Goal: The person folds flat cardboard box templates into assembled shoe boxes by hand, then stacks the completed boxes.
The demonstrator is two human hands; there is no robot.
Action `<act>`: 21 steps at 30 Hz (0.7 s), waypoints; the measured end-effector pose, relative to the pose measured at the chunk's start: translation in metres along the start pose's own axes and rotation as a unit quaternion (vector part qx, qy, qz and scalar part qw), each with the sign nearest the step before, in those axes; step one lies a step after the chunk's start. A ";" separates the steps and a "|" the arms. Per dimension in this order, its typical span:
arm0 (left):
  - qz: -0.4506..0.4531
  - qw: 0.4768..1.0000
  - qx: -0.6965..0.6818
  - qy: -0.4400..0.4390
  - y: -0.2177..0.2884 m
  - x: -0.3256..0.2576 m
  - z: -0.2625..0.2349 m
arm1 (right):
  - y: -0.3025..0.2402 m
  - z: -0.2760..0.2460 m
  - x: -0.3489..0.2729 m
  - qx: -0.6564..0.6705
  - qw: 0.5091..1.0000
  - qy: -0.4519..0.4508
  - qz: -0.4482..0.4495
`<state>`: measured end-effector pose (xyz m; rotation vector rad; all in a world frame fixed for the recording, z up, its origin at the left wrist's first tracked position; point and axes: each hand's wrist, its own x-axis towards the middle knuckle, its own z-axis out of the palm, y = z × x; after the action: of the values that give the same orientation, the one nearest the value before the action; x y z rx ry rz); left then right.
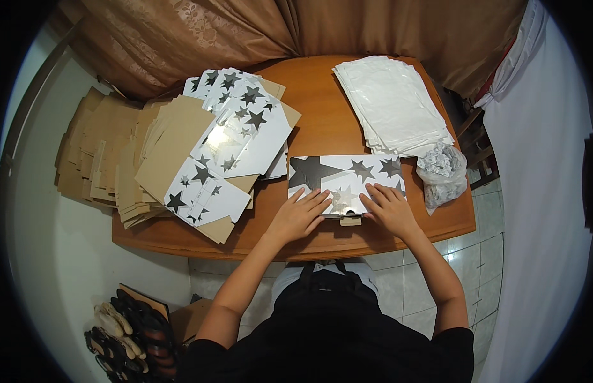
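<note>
Both of our hands lie flat on a white cardboard box printed with black stars [345, 182], which sits at the near edge of the wooden table [322, 131], right in front of us. Our left hand [301, 215] presses down on the box's near left part with the fingers spread and pointing away from us; our right hand [389, 207] does the same on the near right part. Neither hand grips anything: the palms and fingers are laid open on the lid. Between our hands, at the box's near edge, a small brown cardboard tab [350, 221] sticks out toward us.

To the left of the box lies a fanned heap of flat, unfolded star-printed box blanks [236, 137], some showing their plain brown back. Further left, a thick spread of brown cardboard blanks [111, 156] overhangs the table's left side. At the far right of the table sits a stack of white tissue sheets [392, 105], and just beside the box's right end is a clear plastic bag of crumpled paper [442, 173]. Brown curtains [258, 29] hang behind the table. Down by the floor at the lower left, several pairs of shoes [127, 332] stand together.
</note>
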<state>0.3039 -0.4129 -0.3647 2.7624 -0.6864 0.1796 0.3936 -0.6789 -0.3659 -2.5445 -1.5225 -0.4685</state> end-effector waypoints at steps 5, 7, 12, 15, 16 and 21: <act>0.021 0.997 0.026 0.063 -0.002 -0.005 0.018 | -0.002 -0.006 0.001 0.039 0.999 0.000 0.008; 0.023 0.996 0.023 0.084 0.005 -0.008 0.018 | -0.003 -0.006 -0.005 0.060 0.998 -0.003 0.013; 0.024 0.986 0.040 0.161 0.018 -0.016 0.032 | -0.005 0.014 -0.025 0.062 0.995 0.070 0.021; 0.020 0.978 0.071 0.195 0.019 -0.017 0.039 | -0.009 0.018 -0.026 0.044 0.994 0.092 0.027; 0.019 0.975 0.075 0.209 0.020 -0.016 0.039 | -0.010 0.020 -0.028 0.045 0.994 0.091 0.028; 0.016 0.970 0.057 0.234 0.021 -0.013 0.038 | -0.012 0.024 -0.030 0.044 0.993 0.102 0.041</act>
<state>0.2848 -0.4369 -0.3980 2.6572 -0.6052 0.8702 0.3739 -0.6917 -0.3988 -2.3982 -1.3318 -0.6152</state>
